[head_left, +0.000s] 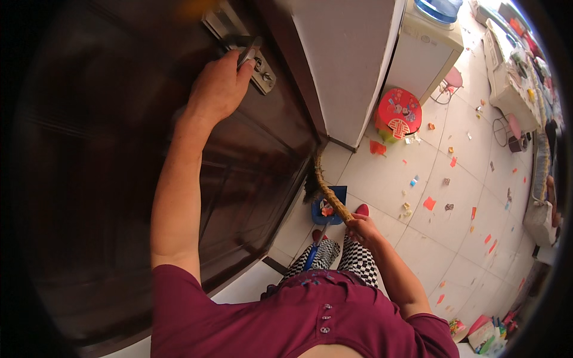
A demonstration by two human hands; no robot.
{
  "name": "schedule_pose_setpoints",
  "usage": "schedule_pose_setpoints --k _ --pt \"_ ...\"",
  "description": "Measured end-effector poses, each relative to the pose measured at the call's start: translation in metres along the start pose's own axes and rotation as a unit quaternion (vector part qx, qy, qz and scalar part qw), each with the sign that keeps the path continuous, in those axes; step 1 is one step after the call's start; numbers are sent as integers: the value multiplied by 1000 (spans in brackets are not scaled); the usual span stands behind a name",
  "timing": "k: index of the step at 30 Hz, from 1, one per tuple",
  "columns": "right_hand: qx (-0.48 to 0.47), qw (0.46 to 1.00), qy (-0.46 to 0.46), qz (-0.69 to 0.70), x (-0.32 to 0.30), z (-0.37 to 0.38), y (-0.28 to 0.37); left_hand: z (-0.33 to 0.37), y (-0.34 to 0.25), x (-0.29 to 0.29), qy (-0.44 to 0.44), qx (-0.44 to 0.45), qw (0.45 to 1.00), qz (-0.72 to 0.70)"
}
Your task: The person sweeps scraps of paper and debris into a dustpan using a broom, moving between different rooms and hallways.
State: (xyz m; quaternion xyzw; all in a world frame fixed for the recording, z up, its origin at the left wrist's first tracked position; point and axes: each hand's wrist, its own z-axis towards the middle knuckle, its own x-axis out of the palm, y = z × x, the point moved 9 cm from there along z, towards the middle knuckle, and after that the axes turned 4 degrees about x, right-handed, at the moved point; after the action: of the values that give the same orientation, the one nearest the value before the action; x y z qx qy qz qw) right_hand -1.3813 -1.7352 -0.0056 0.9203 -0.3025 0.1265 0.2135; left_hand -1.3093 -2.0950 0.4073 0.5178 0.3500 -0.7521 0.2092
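Observation:
My left hand (pixel 221 89) reaches up to the dark brown door (pixel 119 179) on the left. Its fingers are wrapped round the metal door handle (pixel 250 52), above the lock plate. Low in front of my body, my right hand (pixel 365 231) is closed on the near end of a knobbly yellow-brown stick (pixel 329 194). The stick slants away toward the foot of the door. Dark bristles (pixel 310 186) show beside it; I cannot tell whether they belong to it. Beneath lies a blue dustpan (pixel 339 193) with red and white scraps in it. Its handle (pixel 311 256) rises toward my legs.
Paper scraps (pixel 430 203) and wrappers litter the tiled floor (pixel 388 197) on the right. A red round-topped bin or stool (pixel 399 110) stands by a water dispenser (pixel 421 56), past the wall corner (pixel 343 65). Small stools (pixel 452 79) and a cluttered sofa (pixel 507 68) line the far right.

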Motion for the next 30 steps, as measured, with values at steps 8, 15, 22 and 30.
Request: schedule_pose_setpoints --k 8,15,22,30 --pt "21 999 -1 -33 11 24 -10 1 -4 -2 42 -16 998 -38" --pt "-10 996 -34 -84 9 42 -1 2 -11 -5 60 -6 997 -49" --pt "-1 998 3 -57 10 76 9 7 -12 -6 23 21 999 -44" --pt "-29 998 -23 -58 10 65 17 1 3 -2 92 -137 978 -129"
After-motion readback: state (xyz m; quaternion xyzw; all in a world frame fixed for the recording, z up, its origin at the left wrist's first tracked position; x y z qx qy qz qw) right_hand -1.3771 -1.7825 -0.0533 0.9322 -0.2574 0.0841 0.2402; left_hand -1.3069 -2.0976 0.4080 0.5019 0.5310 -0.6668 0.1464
